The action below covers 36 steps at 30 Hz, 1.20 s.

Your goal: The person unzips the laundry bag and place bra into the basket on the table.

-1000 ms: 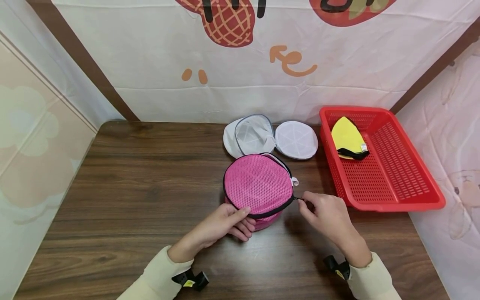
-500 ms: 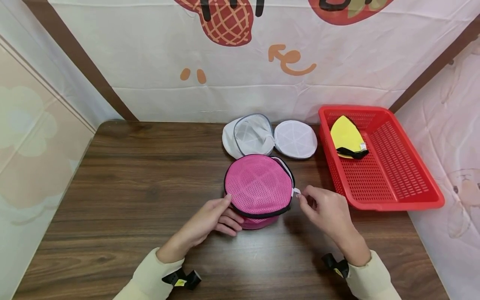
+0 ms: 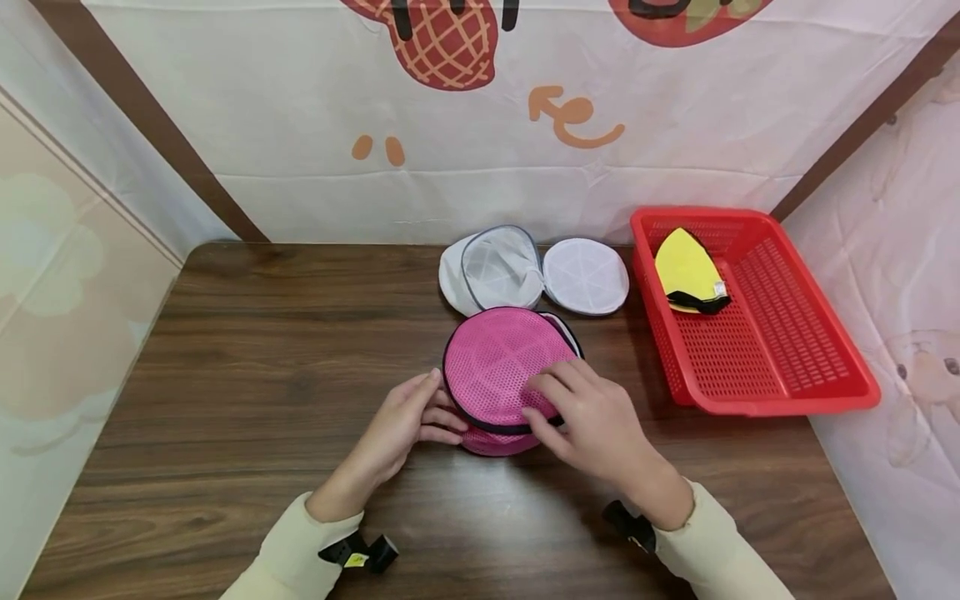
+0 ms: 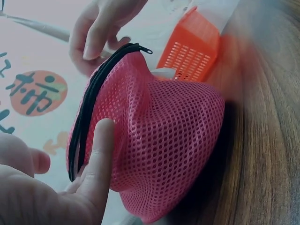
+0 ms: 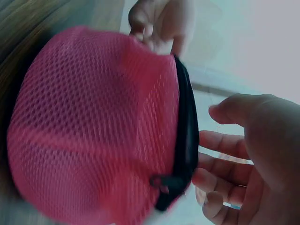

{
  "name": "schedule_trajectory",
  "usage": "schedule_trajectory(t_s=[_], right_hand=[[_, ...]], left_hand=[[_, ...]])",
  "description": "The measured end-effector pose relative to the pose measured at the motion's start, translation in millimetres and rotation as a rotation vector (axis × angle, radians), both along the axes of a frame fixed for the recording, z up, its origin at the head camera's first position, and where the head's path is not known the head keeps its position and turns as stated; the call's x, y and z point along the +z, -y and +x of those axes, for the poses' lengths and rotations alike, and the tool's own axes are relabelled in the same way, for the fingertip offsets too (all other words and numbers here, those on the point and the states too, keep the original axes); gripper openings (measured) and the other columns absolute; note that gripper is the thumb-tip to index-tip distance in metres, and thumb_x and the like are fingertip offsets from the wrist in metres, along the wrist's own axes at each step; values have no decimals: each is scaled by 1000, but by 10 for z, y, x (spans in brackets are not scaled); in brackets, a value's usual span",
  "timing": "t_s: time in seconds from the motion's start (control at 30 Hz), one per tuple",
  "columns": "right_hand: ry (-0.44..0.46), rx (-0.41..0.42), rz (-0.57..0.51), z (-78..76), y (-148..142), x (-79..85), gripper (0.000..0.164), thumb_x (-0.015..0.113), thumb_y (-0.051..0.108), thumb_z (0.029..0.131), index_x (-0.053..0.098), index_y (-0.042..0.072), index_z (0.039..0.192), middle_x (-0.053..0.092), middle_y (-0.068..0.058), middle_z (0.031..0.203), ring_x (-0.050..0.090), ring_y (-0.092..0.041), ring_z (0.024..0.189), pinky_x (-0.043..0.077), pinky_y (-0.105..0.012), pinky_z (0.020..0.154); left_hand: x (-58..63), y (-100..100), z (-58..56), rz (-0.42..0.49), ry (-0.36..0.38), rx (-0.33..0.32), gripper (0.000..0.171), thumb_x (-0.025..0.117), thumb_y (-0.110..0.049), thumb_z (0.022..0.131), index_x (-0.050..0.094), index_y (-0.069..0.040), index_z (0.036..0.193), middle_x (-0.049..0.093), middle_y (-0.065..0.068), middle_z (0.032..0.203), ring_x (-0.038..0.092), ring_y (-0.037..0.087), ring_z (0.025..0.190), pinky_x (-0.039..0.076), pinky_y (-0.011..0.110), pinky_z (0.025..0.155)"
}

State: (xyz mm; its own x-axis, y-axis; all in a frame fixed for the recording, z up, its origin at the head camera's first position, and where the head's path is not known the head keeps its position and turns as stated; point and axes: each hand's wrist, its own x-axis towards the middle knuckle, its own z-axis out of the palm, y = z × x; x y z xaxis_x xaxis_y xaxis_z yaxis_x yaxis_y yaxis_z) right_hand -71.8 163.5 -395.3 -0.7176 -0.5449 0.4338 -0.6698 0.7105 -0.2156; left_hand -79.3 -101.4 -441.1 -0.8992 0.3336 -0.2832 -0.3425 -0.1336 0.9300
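Observation:
A round pink mesh laundry bag with a black zipper edge stands on the table in front of me. My left hand is at its left side, fingers fairly straight and fingertips against the mesh. Over the bag's right front edge reaches my right hand, its fingers bent loosely, thumb apart, fingertips at the lid. The black zipper runs round the rim, and its zipper pull hangs at one end in the left wrist view. Part of the bag's right edge is hidden under the right hand.
Behind the pink bag lies an open white mesh bag with its round lid folded out to the right. A red plastic basket stands at the right, holding a yellow folded item with black trim. A printed cloth hangs behind the table.
My right hand has let go first of the zipper pull, then of the white tag, and moved left over the lid. My left hand has shifted left and up along the bag's side.

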Motion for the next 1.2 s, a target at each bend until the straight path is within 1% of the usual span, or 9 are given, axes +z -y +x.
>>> schedule_trajectory(t_s=[0.2,0.3,0.4,0.53,0.7,0.8,0.97,1.07,1.2], right_hand=[[22,1,126,-26,251,-43,56,77,54,86,69,17,127,65,-4,115,61,-21,102,60,-35,68],[7,-3,154,-39,281,-67,62,77,60,83,68,20,130,63,-3,116,60,-21,104,59,-37,70],[-17,10,159,-46,291,-70,60,77,60,83,70,22,128,63,-3,115,59,-21,103,58,-37,68],[-36,24,179,-51,297,-64,51,77,55,85,71,24,125,64,-2,116,58,-22,104,57,-39,63],[-45,42,198,-54,290,-62,45,76,49,88,72,24,125,66,-3,116,59,-23,104,58,-39,71],[-20,50,182,-45,287,-49,43,76,45,89,72,23,127,68,-4,118,60,-23,105,59,-39,78],[17,21,116,-18,297,-45,41,76,44,90,73,20,124,69,-3,117,62,-22,106,60,-41,82],[-7,-4,86,-7,318,-64,40,76,47,89,74,18,117,69,-3,114,64,-22,103,60,-41,81],[-30,-26,70,3,338,-86,44,80,51,85,73,16,111,68,-3,111,65,-22,101,60,-40,80]], left_hand=[[23,45,1,27,7,-18,47,32,-28,113,45,12,132,69,11,100,72,20,81,64,41,75],[12,48,7,53,21,-17,47,31,-27,113,44,12,135,69,8,98,72,19,79,64,37,74],[-1,53,12,78,23,-19,42,31,-24,113,48,10,131,68,5,93,71,18,75,63,36,71],[-16,56,17,89,4,-55,37,30,-23,113,51,6,123,66,5,87,69,16,71,63,35,68],[-19,63,22,101,-8,-85,34,32,-22,113,48,5,125,66,5,84,67,15,71,62,33,68],[-11,74,23,117,-15,-87,28,34,-21,113,49,1,120,66,6,84,67,15,73,62,32,68],[-10,78,27,120,-42,-100,22,39,-23,112,52,-6,110,68,4,83,67,13,74,62,31,68],[-23,58,31,110,-48,-126,22,42,-25,111,53,-6,109,68,4,85,67,13,75,62,31,69],[-44,35,37,93,-56,-157,23,42,-23,111,54,-3,111,68,5,89,67,13,76,62,31,70]])
